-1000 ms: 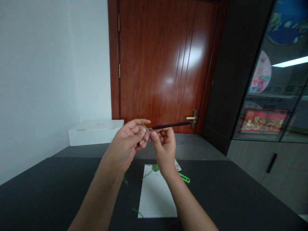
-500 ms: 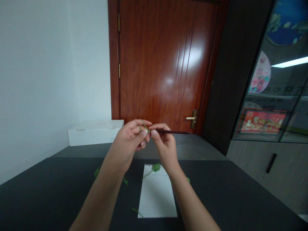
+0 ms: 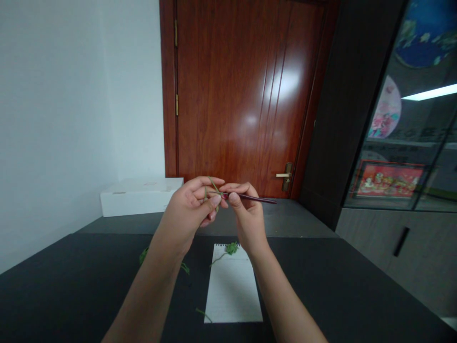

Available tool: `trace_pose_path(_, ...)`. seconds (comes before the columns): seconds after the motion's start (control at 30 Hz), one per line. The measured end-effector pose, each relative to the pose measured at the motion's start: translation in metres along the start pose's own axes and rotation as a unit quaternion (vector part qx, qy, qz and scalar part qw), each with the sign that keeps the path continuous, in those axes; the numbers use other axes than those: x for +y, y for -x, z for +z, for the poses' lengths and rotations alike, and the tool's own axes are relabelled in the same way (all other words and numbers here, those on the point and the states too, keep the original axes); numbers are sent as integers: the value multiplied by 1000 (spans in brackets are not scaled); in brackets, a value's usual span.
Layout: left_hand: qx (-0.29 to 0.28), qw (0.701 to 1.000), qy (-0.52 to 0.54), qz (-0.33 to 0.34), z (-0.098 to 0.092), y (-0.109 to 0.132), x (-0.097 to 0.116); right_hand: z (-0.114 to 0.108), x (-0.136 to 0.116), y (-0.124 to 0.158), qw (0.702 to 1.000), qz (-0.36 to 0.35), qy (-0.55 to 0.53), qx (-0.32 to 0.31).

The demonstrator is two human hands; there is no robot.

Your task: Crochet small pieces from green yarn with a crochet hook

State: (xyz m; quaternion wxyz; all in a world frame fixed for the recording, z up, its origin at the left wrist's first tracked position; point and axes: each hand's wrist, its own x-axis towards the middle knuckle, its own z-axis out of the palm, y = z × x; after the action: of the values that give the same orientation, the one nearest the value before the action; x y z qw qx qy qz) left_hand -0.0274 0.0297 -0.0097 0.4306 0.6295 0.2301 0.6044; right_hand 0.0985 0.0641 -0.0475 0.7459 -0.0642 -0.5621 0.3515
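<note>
Right hand [image 3: 250, 214] pinching dark-handled crochet hook [image 3: 262, 199] pretty snug, handle poking out right, tip in by left hand [image 3: 189, 205]. Left's curled, thumb pinched in, green yarn [image 3: 213, 184] strung over fingers to hook. Green yarn clump [image 3: 231, 248] near top of notepad sheet [image 3: 233, 293] below.

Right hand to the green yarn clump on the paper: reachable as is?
Likely yes: the green yarn clump lies uncovered on the paper. But the right hand holds a dark tool, so grasping might mean setting that down first.

Home or office; door [image 3: 232, 95], glass cabinet [image 3: 407, 152]
</note>
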Motion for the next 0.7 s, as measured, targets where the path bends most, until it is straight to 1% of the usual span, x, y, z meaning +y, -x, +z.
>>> trace_pose_path(0.17,-23,1000,-6,-4,1,1,1,3,3,3,998,8,-25,50)
trace_pose_path(0.27,-30,1000,-1,-7,1,1,1,3,4,4,997,7,-35,65)
trace_pose_path(0.43,-3,1000,-14,25,1,1,1,3,4,4,997,1,-41,66)
trace_pose_path(0.5,8,999,-16,27,0,1,0,3,4,4,997,-1,-38,61)
trace_pose_path(0.6,10,999,-12,29,-1,1,-2,3,4,4,997,0,-40,58)
trace_pose_path(0.7,0,1000,1,26,-1,0,-3,3,5,4,997,3,-49,59)
